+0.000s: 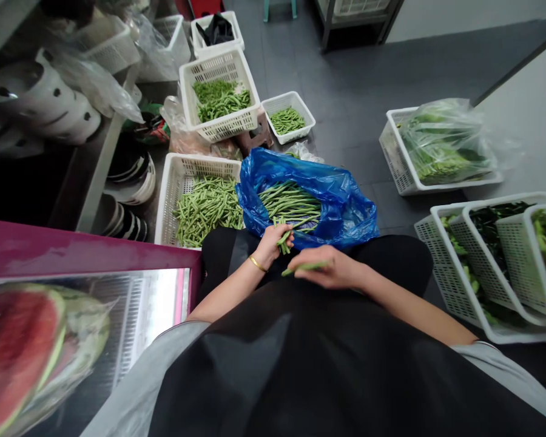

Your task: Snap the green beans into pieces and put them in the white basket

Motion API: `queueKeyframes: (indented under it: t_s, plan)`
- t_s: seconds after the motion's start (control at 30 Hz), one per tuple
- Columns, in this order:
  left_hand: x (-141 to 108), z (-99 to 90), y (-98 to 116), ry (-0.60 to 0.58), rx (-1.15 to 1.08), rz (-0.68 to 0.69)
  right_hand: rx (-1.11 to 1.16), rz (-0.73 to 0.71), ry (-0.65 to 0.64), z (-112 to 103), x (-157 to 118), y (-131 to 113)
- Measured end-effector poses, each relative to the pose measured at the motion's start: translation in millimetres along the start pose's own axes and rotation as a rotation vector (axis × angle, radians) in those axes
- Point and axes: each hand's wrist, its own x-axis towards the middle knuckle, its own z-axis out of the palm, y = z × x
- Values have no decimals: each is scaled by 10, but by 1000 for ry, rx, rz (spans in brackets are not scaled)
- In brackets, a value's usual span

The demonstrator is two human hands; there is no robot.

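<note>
Hand, left (pixel 272 246): grasping long beans (pixel 283 235)
Hand, right (pixel 330 268): pinching single bean (pixel 304 267)
Just ahead of hands: blue plastic bag (pixel 343 197), more beans inside
Left of left hand: white plastic basket (pixel 166 206), heaped with cut beans

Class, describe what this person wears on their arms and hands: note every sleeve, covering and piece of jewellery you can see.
The left hand and right hand wear no gloves, and the forearms are uncovered. A thin gold bangle circles the left wrist. Short grey sleeves cover the upper arms, and a black apron lies over the front of the body.
</note>
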Motion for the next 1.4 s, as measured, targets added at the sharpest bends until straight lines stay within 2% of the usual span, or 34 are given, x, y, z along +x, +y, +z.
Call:
queueKeyframes:
  t_s: [0.07,0.13,0.23,0.33,0.4,0.47,0.57,0.7,0.77,0.87,0.9,0.93,1.03,1.1,1.2,1.3,1.4]
  plan:
    - [-30,11,33,-156,-40,-76,256,247,123,-49,46,224]
    - [-94,27,74,-319,-46,-133,469,427,247,-137,92,457]
    - [-177,62,118,-415,-26,-128,567,490,298,-226,135,639]
    - [-185,87,113,-371,36,-120,443,459,366,-222,126,594]
    - [-158,95,84,-279,57,-95,206,395,464,-174,90,511]
    - [-130,107,40,-172,21,-59,-111,257,488,-99,41,446]
    - [-115,139,-37,-79,-75,-100,-477,38,391,22,-28,432]
    - [-98,168,-99,-44,-222,-94,-691,-66,291,134,-77,472]
    - [-65,133,-80,22,-285,-81,-682,-122,216,180,-84,447]
    - [-37,12,-13,156,-318,-105,-464,-154,90,234,-81,372]
    - [-51,-33,3,141,-290,-120,-349,-101,80,244,-77,356]
    - [-79,-72,11,69,-237,-136,-222,-14,85,248,-72,349]
    - [-220,-124,-8,-268,-31,-155,118,260,98,212,-53,384]
    - [-307,-113,-24,-381,67,-147,141,326,121,148,-55,414]
    - [-362,-84,-11,-376,171,-153,-171,270,162,19,-106,388]
    - [-351,-63,12,-343,232,-174,-583,152,26,-75,-186,293]
    - [-331,-45,2,-348,234,-210,-834,158,-125,-105,-213,253]
